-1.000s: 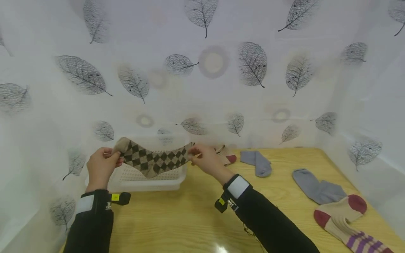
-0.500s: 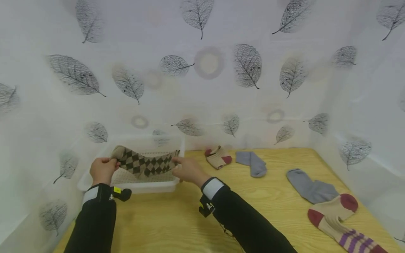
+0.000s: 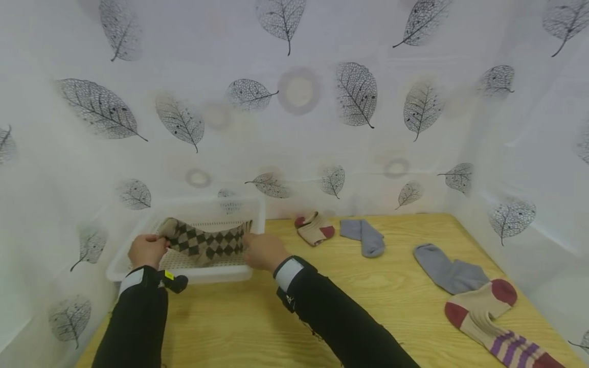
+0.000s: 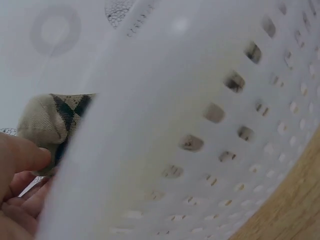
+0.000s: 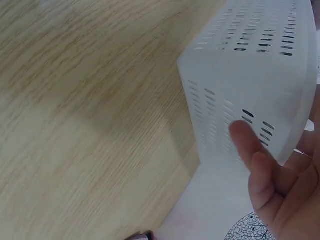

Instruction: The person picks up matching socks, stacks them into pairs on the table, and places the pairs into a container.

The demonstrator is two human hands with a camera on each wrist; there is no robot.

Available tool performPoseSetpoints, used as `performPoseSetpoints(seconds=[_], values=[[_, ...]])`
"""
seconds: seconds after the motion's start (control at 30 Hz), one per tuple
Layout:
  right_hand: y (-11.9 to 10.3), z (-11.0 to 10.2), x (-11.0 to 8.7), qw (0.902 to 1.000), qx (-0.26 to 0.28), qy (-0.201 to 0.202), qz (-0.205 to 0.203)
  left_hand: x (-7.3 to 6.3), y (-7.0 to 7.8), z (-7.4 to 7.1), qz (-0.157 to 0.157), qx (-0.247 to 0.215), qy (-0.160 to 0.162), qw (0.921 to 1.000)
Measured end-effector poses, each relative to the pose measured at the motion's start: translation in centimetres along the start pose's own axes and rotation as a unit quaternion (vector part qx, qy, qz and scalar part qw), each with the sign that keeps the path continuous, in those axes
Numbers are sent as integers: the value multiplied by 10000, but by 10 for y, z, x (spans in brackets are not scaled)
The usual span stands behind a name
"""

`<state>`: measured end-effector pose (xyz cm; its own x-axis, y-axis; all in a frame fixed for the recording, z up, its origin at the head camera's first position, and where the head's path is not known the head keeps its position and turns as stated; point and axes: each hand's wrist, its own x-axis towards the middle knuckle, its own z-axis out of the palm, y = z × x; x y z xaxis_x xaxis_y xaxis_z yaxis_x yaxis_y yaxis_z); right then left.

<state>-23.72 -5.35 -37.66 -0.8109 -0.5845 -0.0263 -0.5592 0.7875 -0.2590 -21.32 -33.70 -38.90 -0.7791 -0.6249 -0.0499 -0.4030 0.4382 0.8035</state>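
A person's two hands held an argyle sock (image 3: 204, 243) stretched flat inside a white perforated basket (image 3: 257, 212) at the left rear corner of a wooden table (image 3: 257, 317), against a leaf-printed curtain (image 3: 294, 102).

The sock hung low within the basket walls, just above the mesh floor; whether it touched the floor could not be told. The left hand (image 3: 146, 250) pinched the beige toe end, thumb and fingers clamped on the fabric, as the left wrist view also showed (image 4: 22, 170). The right hand (image 3: 262, 251) gripped the cuff end at the basket's right side; its fingers looked curled over the fabric, though the right wrist view showed only some fingers (image 5: 270, 175) near the basket wall, so the exact grip could not be told.

The sock's long axis ran left to right, parallel to the basket's front rim, toe pointing left, cuff pointing right, sagging slightly in the middle.

Doing this step well, in judgement, called for keeping both ends level and lightly taut, lowering them together so the sock landed flat and unbunched, then letting go of both ends at once.

Other socks lay on the table to the right: a beige-and-red one (image 3: 315, 228), two grey ones (image 3: 365, 236) (image 3: 448, 275), and a striped one (image 3: 494, 319).
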Motion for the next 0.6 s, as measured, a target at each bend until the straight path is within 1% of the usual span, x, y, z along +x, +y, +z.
performPoseSetpoints(seconds=[0.1, 0.17, 0.23, 0.37, 0.43, 0.5, 0.6], values=[[-2, 4, 4, 9991, -417, -37, -52, -1, 2, 3, 7, 478, -95, 9988], [-3, 4, 6, 9978, -647, -138, -7, -2, 4, 4, -50, 636, -143, 9979], [-5, 2, 6, 9962, -833, -250, 23, -2, 4, 6, -7, 790, -89, 9968], [-8, 0, 6, 9935, -1053, -425, 121, -4, 3, 7, 161, 926, 203, 9954], [-8, 0, 7, 9925, -1099, -512, 183, -5, 3, 8, 188, 974, 286, 9947], [-7, 3, 7, 9921, -1082, -577, 263, -5, 3, 8, 131, 1004, 253, 9945], [-6, 5, 7, 9911, -1138, -653, 211, -5, 4, 9, 74, 1049, 189, 9943]])
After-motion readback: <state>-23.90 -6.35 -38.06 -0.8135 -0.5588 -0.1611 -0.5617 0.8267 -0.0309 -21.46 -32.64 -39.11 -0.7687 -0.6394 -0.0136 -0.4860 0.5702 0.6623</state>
